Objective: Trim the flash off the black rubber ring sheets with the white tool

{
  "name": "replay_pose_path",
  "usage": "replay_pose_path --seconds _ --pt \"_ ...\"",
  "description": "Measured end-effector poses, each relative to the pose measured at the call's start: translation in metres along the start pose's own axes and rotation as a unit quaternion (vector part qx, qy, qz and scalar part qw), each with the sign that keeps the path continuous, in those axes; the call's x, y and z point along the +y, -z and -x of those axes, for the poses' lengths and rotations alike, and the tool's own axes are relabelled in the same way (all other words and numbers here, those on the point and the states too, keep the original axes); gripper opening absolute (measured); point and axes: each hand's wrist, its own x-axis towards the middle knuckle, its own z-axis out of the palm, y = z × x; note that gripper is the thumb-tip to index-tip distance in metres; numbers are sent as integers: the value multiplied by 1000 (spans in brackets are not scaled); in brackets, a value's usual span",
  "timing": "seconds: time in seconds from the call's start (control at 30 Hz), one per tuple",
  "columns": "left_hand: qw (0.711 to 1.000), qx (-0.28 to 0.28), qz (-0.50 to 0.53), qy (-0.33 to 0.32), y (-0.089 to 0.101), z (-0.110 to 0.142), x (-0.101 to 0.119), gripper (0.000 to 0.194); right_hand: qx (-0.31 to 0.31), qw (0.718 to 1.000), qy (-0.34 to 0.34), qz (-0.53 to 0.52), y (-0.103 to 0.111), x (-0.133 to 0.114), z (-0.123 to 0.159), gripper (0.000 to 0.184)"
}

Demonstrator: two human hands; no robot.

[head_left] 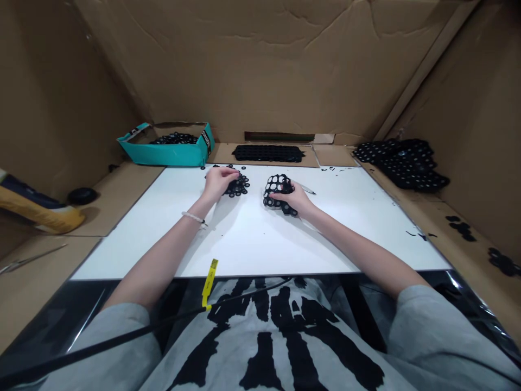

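The left hand point(220, 182) is resting its fingers on a loose cluster of small black rubber rings point(239, 187), though I cannot tell whether it is gripping them. Well apart, the right hand point(291, 198) is clamping a curled black perforated rubber sheet point(273, 191), with a slim silver pointed tool point(308, 190) sticking out just beside it. Both are lying near the far edge of the white rectangular desk point(252, 244). Beyond it, a teal cardboard box point(166, 155) is holding black rings, a flat black perforated sheet point(268, 153) is lying on a brown cardboard ledge point(334, 156), and a heap of black perforated sheets point(401, 163) is spreading rightward, with cardboard walls point(277, 65) enclosing everything.
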Motion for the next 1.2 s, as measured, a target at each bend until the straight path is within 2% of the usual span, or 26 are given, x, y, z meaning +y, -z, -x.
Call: replay_pose_path --seconds 0.07,0.13,0.23,0.3,0.33,0.4,0.47,0.5,0.57,0.7,0.8,0.87,1.0,1.1,1.2 --pt "997 35 -61 -25 9 -6 -6 22 6 1000 -16 -14 1 2 -2 52" --pt "989 40 -135 -48 14 -8 -10 17 1 999 -18 -30 1 4 -2 52" --pt "967 67 -228 -97 13 -6 -12 13 0 999 -14 -34 -1 5 -1 52" --pt "959 64 -244 -127 9 -2 -6 17 3 999 -12 -33 -2 5 0 52" --pt "960 36 -241 -140 6 1 -2 19 3 999 -10 -35 -3 5 0 53" --pt "962 -73 -219 -147 -2 10 10 23 1 999 -5 -47 -4 6 1 55" --pt "956 -190 -186 -123 -12 21 21 30 2 998 -2 -60 -5 6 2 56" --pt "953 -230 -166 -103 -17 26 26 33 3 998 -2 -66 -5 6 2 56" --pt "955 -269 -112 -53 -28 36 30 37 0 997 4 -76 -6 4 3 54" --pt "956 -281 38 71 -36 39 25 40 -31 994 18 -103 -6 -1 5 51" --pt "952 -265 99 120 -27 28 17 40 -48 995 4 -83 -5 -3 4 53" --pt "961 -220 108 124 -21 20 13 40 -54 996 -6 -68 -5 -3 4 53" --pt "990 -102 74 58 -18 11 9 41 -47 997 -5 -69 -7 -5 4 52" --pt "997 -51 47 20 -17 5 3 38 -35 997 -18 -65 -6 -4 2 52" --pt "998 57 28 9 -3 -7 -7 32 -9 999 -17 -45 0 0 -3 51"
